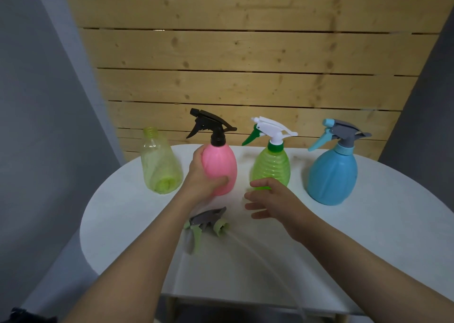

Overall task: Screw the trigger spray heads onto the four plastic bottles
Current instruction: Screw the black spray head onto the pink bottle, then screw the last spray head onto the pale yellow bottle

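Spray head point(207, 224), grey with pale green trigger and collar, loose on its side on the white bench point(368, 224) at about 6 o'clock from the pink bottle, thin clear dip tube point(267, 261) trailing toward 5 o'clock. Likely the last one left to fit.

Just beyond, right hand point(272, 200) open, fingers spread and empty, hovering low over the bench in front of the green ribbed bottle point(270, 169). Left hand point(204, 177) wrapped round the lower side of the pink bottle point(219, 168), thumb across its front. Whether the black head point(208, 123) is fully tight: cannot tell.

Farther back, four bottles in a row: at 9 o'clock a clear yellowish bottle point(159, 165), neck bare and open; then pink with black head; green with white-and-green head point(270, 131); at 3 o'clock blue point(331, 175) with grey-and-blue head point(341, 133).

Risks, as a judgement: long limp tube easily missing the narrow neck or kinking; collar started crooked and cross-threading; light empty bottle tipping or spinning if not held; a sleeve or forearm knocking the pink or green bottle while reaching.
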Motion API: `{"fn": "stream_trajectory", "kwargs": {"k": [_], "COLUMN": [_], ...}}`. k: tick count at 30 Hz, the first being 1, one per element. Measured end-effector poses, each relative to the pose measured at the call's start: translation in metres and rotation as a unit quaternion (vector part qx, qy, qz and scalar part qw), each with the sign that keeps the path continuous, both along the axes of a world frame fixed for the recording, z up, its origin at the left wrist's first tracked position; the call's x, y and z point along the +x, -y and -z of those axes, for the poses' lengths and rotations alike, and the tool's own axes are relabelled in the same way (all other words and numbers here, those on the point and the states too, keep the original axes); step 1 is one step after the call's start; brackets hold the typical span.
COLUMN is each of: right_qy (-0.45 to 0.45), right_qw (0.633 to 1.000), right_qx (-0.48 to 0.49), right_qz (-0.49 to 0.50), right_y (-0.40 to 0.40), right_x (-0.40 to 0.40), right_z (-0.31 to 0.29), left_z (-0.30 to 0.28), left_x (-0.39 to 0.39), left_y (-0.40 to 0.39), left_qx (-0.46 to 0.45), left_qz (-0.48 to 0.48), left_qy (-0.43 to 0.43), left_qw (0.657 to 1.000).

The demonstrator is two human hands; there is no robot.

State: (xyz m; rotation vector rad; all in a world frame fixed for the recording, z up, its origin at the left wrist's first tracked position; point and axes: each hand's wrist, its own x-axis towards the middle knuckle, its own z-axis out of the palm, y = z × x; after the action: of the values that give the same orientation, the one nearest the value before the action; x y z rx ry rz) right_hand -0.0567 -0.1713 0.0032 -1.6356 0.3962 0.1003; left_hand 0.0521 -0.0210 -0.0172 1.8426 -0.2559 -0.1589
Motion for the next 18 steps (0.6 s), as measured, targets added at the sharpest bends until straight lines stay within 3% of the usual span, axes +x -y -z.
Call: {"fn": "stream_trajectory", "kwargs": {"k": [6,11,16,18], "right_qy": [-0.007,-0.009,-0.014,-0.016], "right_qw": [1.0,1.0,0.999,0.999], "right_qx": [-0.004,-0.007,-0.027,-0.033], "right_qz": [-0.005,-0.008,-0.025,-0.031], "right_y": [-0.001,0.0,-0.002,-0.004], "right_x": [0.001,-0.004,-0.009,-0.012], "right_z": [0.0,-0.002,-0.002,-0.003], "left_z": [0.0,-0.003,-0.001,0.002], "left_x": [0.0,-0.013,-0.041,-0.045], "left_y": [-0.003,-0.024,-0.047,-0.044], "left_qx": [0.039,0.203,0.263,0.28], "left_qz": [-0.004,-0.051,0.09,0.111], "left_qy": [-0.008,-0.016,-0.08,-0.062], "left_qw": [0.999,0.978,0.957,0.951]}}
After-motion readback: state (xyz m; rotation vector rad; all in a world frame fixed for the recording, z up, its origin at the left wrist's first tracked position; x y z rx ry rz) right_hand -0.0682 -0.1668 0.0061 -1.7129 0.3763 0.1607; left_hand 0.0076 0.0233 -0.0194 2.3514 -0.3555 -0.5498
